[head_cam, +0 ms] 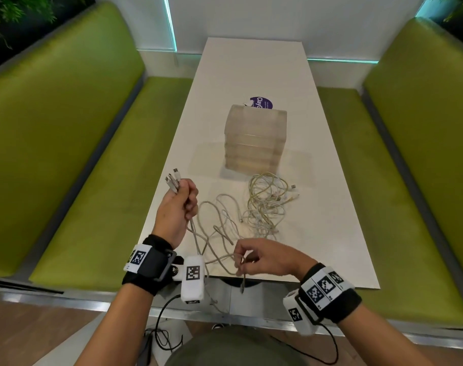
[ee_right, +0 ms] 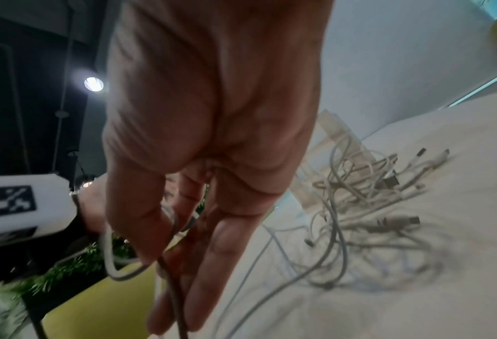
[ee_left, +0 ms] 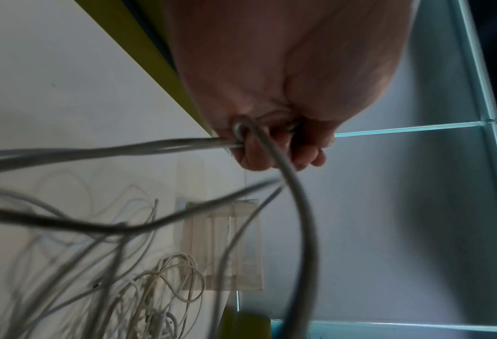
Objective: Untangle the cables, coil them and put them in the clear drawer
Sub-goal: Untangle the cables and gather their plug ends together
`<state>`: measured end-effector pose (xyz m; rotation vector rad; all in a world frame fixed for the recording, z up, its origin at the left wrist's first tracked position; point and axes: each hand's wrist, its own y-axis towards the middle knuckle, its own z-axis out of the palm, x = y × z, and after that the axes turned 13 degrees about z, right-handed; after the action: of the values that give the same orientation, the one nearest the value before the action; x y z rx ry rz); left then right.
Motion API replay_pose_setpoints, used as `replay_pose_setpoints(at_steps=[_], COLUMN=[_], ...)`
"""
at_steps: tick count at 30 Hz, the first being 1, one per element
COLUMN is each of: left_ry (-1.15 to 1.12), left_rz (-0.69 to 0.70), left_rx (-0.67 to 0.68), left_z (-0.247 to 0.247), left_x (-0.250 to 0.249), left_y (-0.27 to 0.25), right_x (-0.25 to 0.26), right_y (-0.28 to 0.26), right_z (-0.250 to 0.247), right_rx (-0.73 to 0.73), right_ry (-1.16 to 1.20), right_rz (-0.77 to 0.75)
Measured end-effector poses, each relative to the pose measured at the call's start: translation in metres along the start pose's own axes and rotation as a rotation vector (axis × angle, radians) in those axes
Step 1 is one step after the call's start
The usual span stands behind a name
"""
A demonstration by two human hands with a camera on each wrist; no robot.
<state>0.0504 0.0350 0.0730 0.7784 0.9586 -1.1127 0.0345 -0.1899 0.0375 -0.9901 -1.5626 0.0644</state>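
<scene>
My left hand [head_cam: 181, 200] is raised over the table's left edge and grips several grey cables, whose plug ends [head_cam: 173, 178] stick out above the fist. The left wrist view shows those cables [ee_left: 160, 144] running out of the curled fingers [ee_left: 270, 151]. They trail down in loose loops [head_cam: 217, 228] to my right hand [head_cam: 247, 256], which pinches one strand near the front edge; its end [head_cam: 242, 283] hangs below the table. A tangled heap of cream cables [head_cam: 267, 204] [ee_right: 366, 190] lies in front of the clear drawer unit [head_cam: 255, 138], whose drawers are closed.
The white table [head_cam: 330, 233] is long and narrow, with green benches [head_cam: 93, 167] on both sides. A purple round sticker [head_cam: 262, 103] lies behind the drawer unit. A black wire [head_cam: 161, 320] hangs below my left wrist.
</scene>
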Motion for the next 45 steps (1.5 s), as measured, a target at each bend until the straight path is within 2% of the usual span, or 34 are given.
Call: replay_pose_setpoints(at_steps=[5, 9, 15, 17, 19, 21, 23, 25, 28, 30, 33, 37, 39, 42, 45], left_ry=[0.03, 0.044, 0.035, 0.052, 0.081, 0.08, 0.047, 0.034, 0.05, 0.043, 0.034, 0.016, 0.014, 0.006, 0.011], left_rz=[0.005, -0.019, -0.031, -0.04, -0.046, -0.064, -0.084, -0.1, -0.09, -0.069, -0.043, -0.043, -0.046, -0.048, -0.049], left_rx=[0.037, 0.036, 0.021, 0.009, -0.002, -0.013, -0.008, 0.018, 0.093, 0.123, 0.118, 0.103, 0.103, 0.113, 0.119], left_z=[0.005, 0.007, 0.01, 0.01, 0.01, 0.011, 0.012, 0.014, 0.014, 0.013, 0.009, 0.01, 0.011, 0.013, 0.013], left_x=[0.001, 0.002, 0.003, 0.003, 0.003, 0.003, 0.003, 0.004, 0.004, 0.004, 0.003, 0.003, 0.002, 0.003, 0.003], left_y=[-0.002, -0.005, -0.004, -0.003, -0.003, -0.003, -0.003, -0.005, -0.008, -0.01, -0.008, -0.007, -0.008, -0.008, -0.009], right_x=[-0.016, -0.025, -0.018, -0.012, -0.01, -0.011, -0.01, -0.005, -0.001, 0.003, 0.006, 0.003, 0.003, 0.003, 0.002], right_y=[0.012, 0.012, -0.001, -0.006, -0.01, -0.01, -0.006, 0.0, 0.016, 0.019, 0.018, 0.02, 0.021, 0.02, 0.016], right_z=[0.016, 0.014, -0.012, -0.024, -0.038, -0.048, -0.053, -0.05, -0.042, -0.039, -0.033, -0.03, -0.031, -0.03, -0.023], right_rx=[0.061, 0.101, 0.08, -0.027, -0.236, -0.469, -0.544, -0.475, -0.452, -0.432, -0.316, -0.404, -0.376, -0.172, 0.049], right_ry=[-0.224, -0.348, -0.382, -0.414, -0.414, -0.345, -0.188, -0.149, -0.342, -0.359, -0.302, -0.345, -0.322, -0.405, -0.425], right_rz=[0.123, 0.278, 0.473, 0.496, 0.459, 0.363, 0.188, 0.02, -0.181, -0.23, -0.207, -0.099, -0.083, -0.058, 0.078])
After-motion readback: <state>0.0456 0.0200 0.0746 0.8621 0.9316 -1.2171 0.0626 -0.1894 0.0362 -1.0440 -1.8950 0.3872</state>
